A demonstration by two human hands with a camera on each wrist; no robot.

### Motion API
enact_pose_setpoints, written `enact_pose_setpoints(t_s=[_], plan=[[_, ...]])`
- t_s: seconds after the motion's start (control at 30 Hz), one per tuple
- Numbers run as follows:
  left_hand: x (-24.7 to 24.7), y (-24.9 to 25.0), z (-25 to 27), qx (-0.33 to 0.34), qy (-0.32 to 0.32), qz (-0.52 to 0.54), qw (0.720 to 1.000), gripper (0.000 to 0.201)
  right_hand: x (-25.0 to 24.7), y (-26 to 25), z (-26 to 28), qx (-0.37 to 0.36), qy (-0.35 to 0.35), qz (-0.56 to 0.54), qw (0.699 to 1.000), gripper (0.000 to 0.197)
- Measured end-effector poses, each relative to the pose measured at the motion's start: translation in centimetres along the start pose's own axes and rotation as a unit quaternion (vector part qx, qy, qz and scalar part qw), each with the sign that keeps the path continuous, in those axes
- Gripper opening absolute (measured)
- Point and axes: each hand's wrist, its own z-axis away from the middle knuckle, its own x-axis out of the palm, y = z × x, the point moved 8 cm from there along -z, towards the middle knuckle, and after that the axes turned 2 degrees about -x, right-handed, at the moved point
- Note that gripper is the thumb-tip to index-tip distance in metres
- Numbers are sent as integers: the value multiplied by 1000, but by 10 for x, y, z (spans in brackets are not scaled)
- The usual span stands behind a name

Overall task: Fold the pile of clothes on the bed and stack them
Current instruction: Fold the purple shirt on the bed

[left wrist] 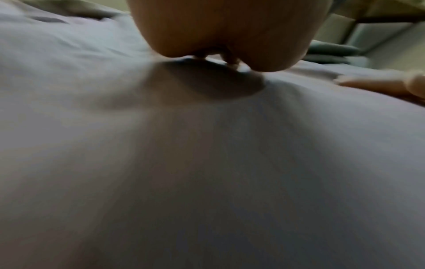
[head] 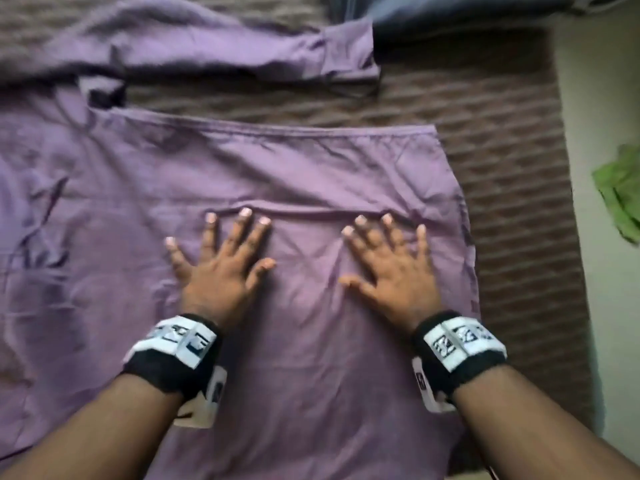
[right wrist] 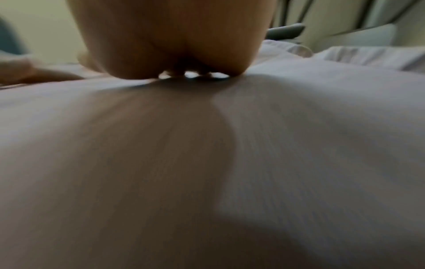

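Left hand (head: 221, 268) and right hand (head: 391, 268) pressed flat, fingers spread, side by side on purple shirt (head: 311, 174) laid across brown bedspread (head: 502, 161), shirt's right edge near the bed's edge, bare bedspread beyond the hem

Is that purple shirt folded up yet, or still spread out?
Mostly spread: the purple shirt lies flat under both open hands, left hand and right hand, its sleeve stretched out.

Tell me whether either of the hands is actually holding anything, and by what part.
Nothing is held. The left hand and right hand lie flat, fingers spread, on the purple shirt.
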Motion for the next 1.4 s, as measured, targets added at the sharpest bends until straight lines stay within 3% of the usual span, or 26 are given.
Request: enact_pose_setpoints(t_s=[0.07,0.13,0.17,0.23,0.3,0.37,0.5,0.67,0.77,0.8,0.87,0.93,0.97,1.0,1.07,1.13,1.2,1.27,1.33,1.4], plan=[[-24,-46,-33,-119,15,33,992,64,-30,53,-35,149,39,-48,987,78],[-47,-80,-59,-162,32,55,985,73,-59,92,-52,255,78,-76,961,66],[-57,-89,-72,-147,42,53,987,72,-73,97,-61,257,109,-70,958,59],[-67,-98,-96,-87,37,30,995,72,-95,81,-84,172,179,-17,969,50],[-65,-108,-114,-52,-2,18,998,78,-100,68,-105,106,174,19,979,54],[-62,-122,-124,-44,-22,8,999,76,-101,72,-124,116,126,42,984,51],[-60,-137,-138,-26,-35,2,999,70,-131,92,-151,154,118,100,976,25],[-72,-130,-158,-50,-26,28,998,68,-154,103,-180,203,120,110,965,32],[-85,-105,-129,-50,71,13,996,61,-150,79,-163,217,156,45,963,42],[-82,-88,-110,-33,92,23,995,61,-144,58,-150,190,186,27,964,45],[-58,-50,-72,24,74,38,996,66,-116,2,-118,99,223,-44,969,50],[-25,-36,-45,30,22,26,999,70,-64,-41,-79,42,166,-95,981,62],[-14,-42,-38,11,14,23,1000,73,-37,-45,-59,48,108,-91,989,70],[-9,-47,-37,-6,18,28,999,75,-16,-31,-39,70,63,-72,993,76],[-6,-53,-40,-17,23,28,999,77,0,29,-1,156,35,-16,987,84],[-6,-53,-43,-21,16,27,999,77,-3,101,32,285,17,-3,958,90],[-8,-48,-38,-48,20,27,998,75,-20,140,56,378,30,-44,924,98],[-11,-31,-25,-51,32,42,997,72,-33,122,58,339,51,-22,939,94],[-4,6,-7,21,28,43,998,71,-28,61,47,198,58,9,978,83],[13,39,14,88,11,24,996,69,-1,-10,42,67,42,8,997,78]])
